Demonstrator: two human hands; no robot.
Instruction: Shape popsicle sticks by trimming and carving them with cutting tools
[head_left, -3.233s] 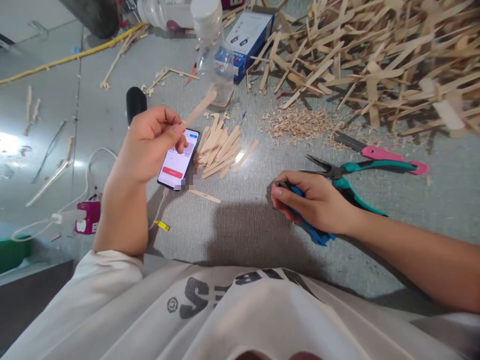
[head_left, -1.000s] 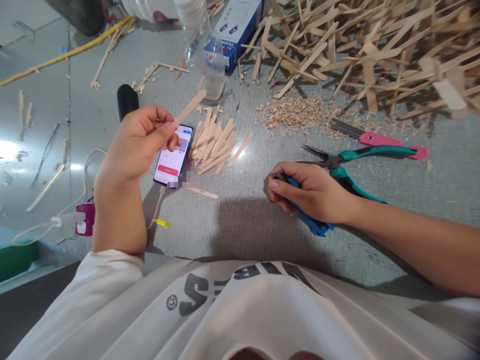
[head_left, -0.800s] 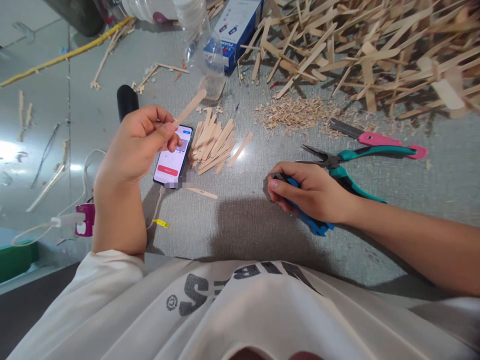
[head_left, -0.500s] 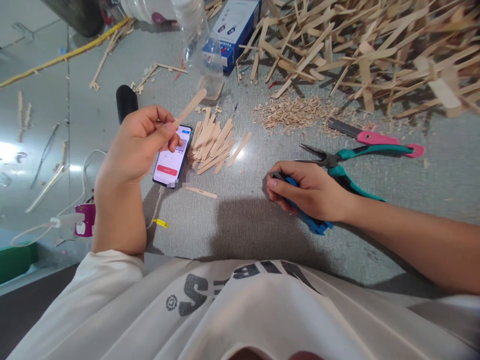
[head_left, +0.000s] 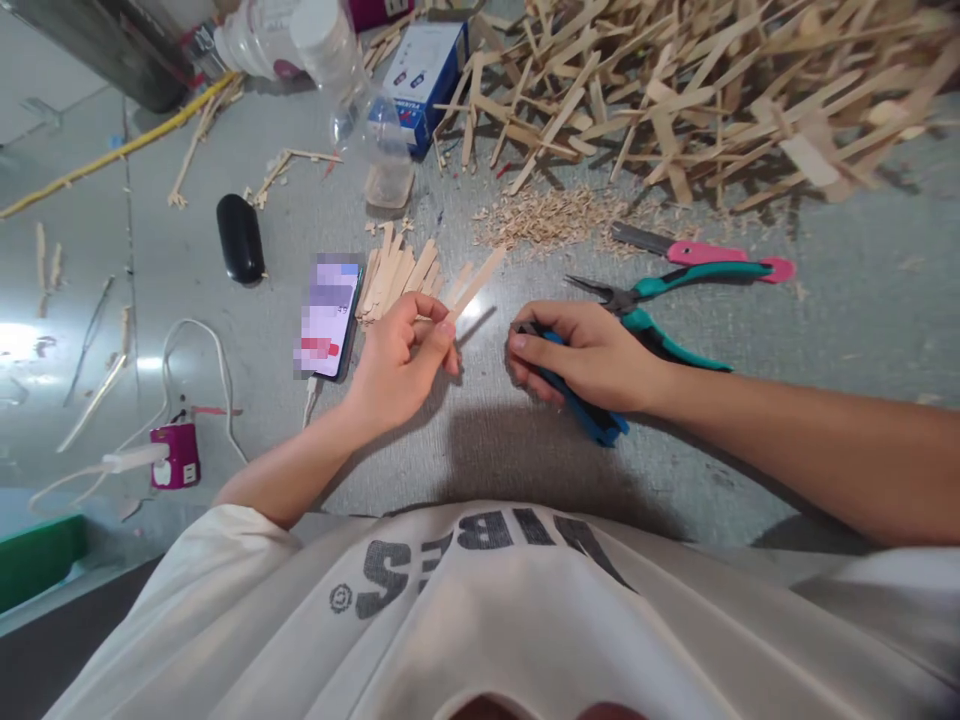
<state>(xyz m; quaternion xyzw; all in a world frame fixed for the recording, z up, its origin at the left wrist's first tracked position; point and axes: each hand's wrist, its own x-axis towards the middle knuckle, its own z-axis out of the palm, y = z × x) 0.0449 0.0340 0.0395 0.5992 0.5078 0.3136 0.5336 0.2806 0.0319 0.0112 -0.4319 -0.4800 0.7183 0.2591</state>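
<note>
1. The left hand (head_left: 397,365) pinched a flat wooden stick (head_left: 474,287) between thumb and fingers, its free end slanting up and away over the grey table (head_left: 480,450).
2. The right hand (head_left: 581,350) was closed around a blue-handled tool (head_left: 589,418), resting on the table just right of the stick; the tool's working end was hidden under the fingers.
3. A small pile of sticks (head_left: 394,280) lay just behind the left hand, beside a phone (head_left: 328,317) with its cable plugged in.
4. Green-handled pliers (head_left: 660,300) and a pink-handled cutter (head_left: 694,250) lay behind the right hand.
5. Wood chips (head_left: 540,215) and a large heap of sticks (head_left: 675,90) lay farther back.
</note>
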